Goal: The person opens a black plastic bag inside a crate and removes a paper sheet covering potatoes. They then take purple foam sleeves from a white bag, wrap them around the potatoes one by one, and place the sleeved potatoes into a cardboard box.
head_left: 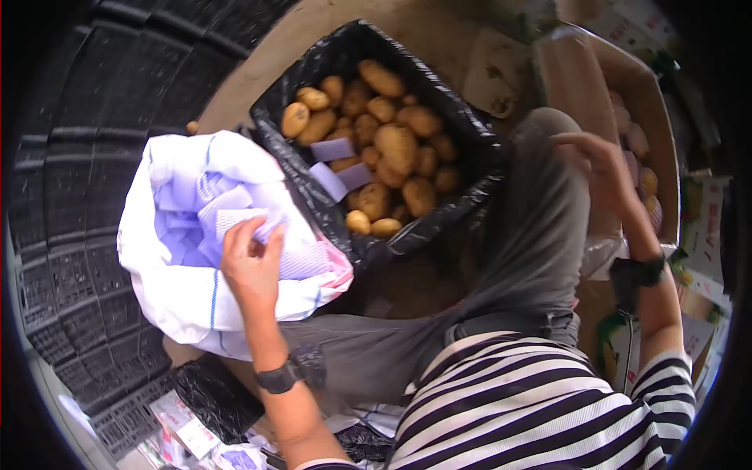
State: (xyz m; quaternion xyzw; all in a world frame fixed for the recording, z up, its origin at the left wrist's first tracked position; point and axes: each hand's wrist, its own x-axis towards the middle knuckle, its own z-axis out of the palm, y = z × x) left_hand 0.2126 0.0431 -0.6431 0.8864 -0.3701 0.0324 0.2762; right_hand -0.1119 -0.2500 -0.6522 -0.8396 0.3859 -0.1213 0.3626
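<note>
My left hand [252, 266] is over a white woven sack [176, 309] full of lavender foam sleeves [184, 227]. Its fingers are curled and pinch a pale ribbed foam sleeve [235, 222] at the top of the pile. To the right of the sack stands a crate lined with a black plastic bag [294, 172], holding several potatoes [395, 149]. Loose foam sleeves [329, 180] lie on those potatoes. My right hand [599, 168], slightly blurred, hovers by the inner edge of a cardboard box [666, 145]. Its fingers are stretched out, and I see nothing in them.
Wrapped potatoes [638, 141] line the far side of the cardboard box. Stacked black plastic crates [66, 274] form a wall on the left. My bent leg [533, 211] is between the lined crate and the box. A black plastic bag [215, 399] lies at lower left.
</note>
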